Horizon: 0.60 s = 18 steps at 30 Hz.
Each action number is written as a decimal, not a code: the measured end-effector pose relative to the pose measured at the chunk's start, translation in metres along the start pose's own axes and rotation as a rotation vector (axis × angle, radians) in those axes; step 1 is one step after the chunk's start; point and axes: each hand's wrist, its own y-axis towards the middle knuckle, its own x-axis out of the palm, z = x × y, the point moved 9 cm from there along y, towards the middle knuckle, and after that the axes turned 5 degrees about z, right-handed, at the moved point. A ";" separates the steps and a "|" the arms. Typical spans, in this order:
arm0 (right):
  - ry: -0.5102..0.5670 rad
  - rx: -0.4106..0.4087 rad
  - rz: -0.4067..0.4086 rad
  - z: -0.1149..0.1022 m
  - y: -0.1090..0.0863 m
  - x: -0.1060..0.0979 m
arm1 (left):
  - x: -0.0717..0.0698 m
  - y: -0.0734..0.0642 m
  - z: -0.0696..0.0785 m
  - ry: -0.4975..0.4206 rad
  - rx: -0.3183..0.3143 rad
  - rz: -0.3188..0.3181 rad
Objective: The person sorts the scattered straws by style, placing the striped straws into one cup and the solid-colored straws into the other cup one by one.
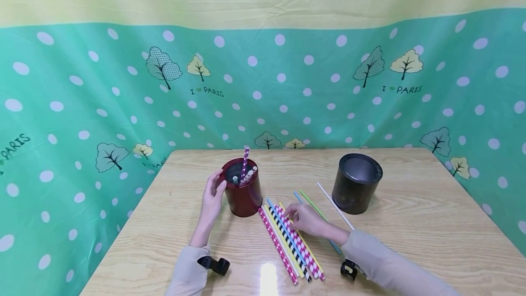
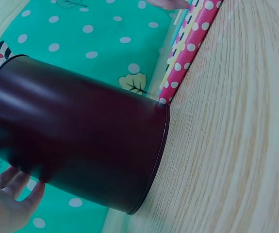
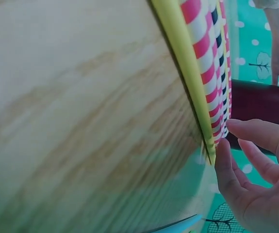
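My left hand rests against the left side of a dark red can, its fingers and thumb spread along the wall near the rim. Inside the can stand a few patterned paper straws, one purple with white dots. My right hand is over the far ends of a row of straws lying on the table. In the right wrist view, thumb and forefinger are a little apart beside the pink-and-white striped straw; whether they touch it I cannot tell. A yellow straw lies at the row's edge.
A black can stands at the back right of the wooden table. Between it and the row lie a white straw, a green straw and a blue straw. A dotted green cloth hangs behind.
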 end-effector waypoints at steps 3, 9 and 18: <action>-0.013 -0.001 -0.003 0.001 -0.001 0.002 | 0.000 0.000 0.000 -0.005 -0.001 0.001; -0.020 -0.008 0.007 0.001 -0.002 0.001 | 0.001 0.000 0.002 0.002 0.011 0.003; -0.071 -0.016 0.022 0.001 -0.003 0.000 | 0.000 0.001 0.001 -0.021 0.026 0.006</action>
